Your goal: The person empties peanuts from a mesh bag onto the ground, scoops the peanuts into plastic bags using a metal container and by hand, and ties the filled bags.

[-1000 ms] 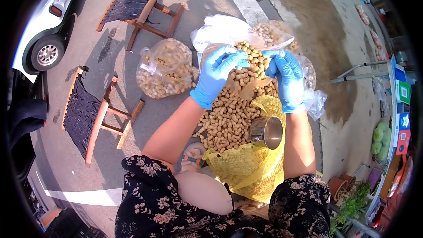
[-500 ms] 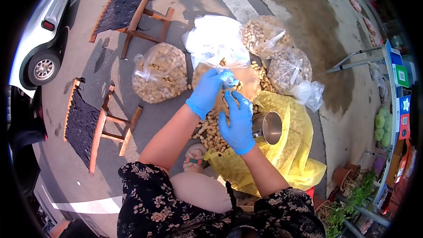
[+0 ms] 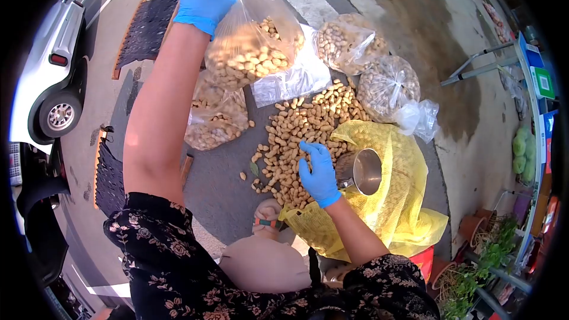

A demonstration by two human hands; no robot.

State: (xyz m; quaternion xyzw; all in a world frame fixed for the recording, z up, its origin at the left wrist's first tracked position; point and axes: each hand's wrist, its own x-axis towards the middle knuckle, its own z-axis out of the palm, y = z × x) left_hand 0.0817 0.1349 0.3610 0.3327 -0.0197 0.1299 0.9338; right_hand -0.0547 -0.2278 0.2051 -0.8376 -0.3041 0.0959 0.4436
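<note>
My left hand (image 3: 204,0), in a blue glove, is raised at the upper left and closed on the gathered neck of a clear plastic bag of peanuts (image 3: 255,59). The bag hangs in the air above another peanut bag (image 3: 216,112) and a flat white plastic bag (image 3: 296,77). Also gloved in blue, my right hand (image 3: 320,173) hovers over the pile of loose peanuts (image 3: 296,136), thumb and fingers apart and nothing between them. Just right of it lies a metal cup (image 3: 366,172), its mouth facing up, on a yellow mesh sack (image 3: 403,184).
Two more peanut bags (image 3: 349,44) (image 3: 388,89) lie beyond the pile. Woven stools (image 3: 145,32) stand at the left, near a parked white car (image 3: 50,77). Potted plants (image 3: 486,261) and a stall table with signs (image 3: 530,83) line the right side.
My left hand has lifted the peanut bag off the pile, up and to the left, uncovering peanuts beneath. My right hand has come away from the bag and stays low near the cup.
</note>
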